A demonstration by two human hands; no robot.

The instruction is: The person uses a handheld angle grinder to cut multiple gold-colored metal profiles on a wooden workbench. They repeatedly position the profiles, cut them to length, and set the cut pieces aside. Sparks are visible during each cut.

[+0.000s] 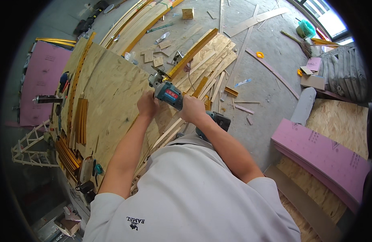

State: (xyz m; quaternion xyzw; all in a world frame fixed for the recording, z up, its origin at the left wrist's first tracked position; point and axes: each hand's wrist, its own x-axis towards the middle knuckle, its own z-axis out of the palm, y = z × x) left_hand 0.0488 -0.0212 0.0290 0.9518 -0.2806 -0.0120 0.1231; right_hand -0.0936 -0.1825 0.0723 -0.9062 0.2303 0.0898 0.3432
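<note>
Both forearms come from the lower edge and reach forward over the workbench. The right hand (193, 108) is closed around the body of a blue cordless angle grinder (168, 94), and its battery end sits behind the wrist. The left hand (147, 103) is closed on the left side of the grinder, near the head. The grinder disc (161, 74) is at the lower end of a long gold metal profile (191, 53), which lies diagonally on wood strips; I cannot tell if the disc touches it.

The work surface is a large chipboard sheet (105, 92). More gold profiles (80, 121) lie along its left side, and a caulking gun (49, 99) is at the left edge. The concrete floor (266, 92) carries wood offcuts and scraps. A stack of pink foam boards (323, 157) lies at the right on another chipboard sheet, and one pink board (41, 84) is at the far left. A broom (301, 43) and grey sacks (345, 70) are at the upper right. A small wooden box (188, 13) stands on the floor at the top; its content is not visible.
</note>
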